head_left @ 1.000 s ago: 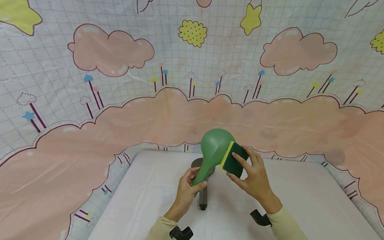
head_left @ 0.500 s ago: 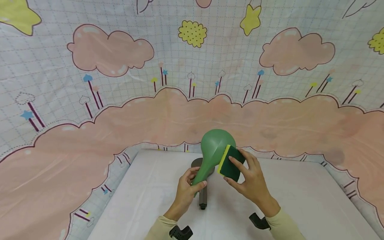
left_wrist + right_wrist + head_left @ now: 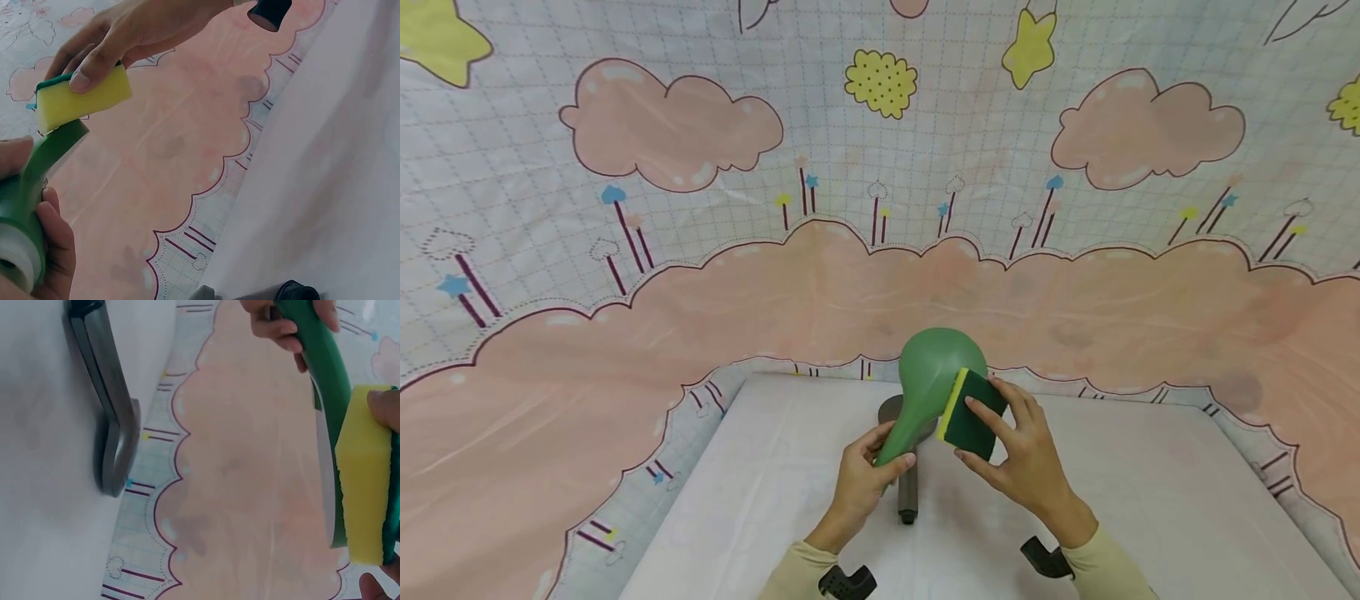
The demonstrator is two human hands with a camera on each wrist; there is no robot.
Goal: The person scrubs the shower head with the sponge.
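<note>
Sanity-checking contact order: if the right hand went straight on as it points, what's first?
Likely the green shower head: the sponge in the right hand leads, its yellow side seemingly against it, though depth leaves firm contact uncertain.

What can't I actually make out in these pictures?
Head view: part of the grey shower head, behind the green shower head.
Head view: the green shower head's far face, turned away.
Head view: some of the green shower head, covered by the sponge.
Right wrist view: most of the right hand, cut off by the right edge.
</note>
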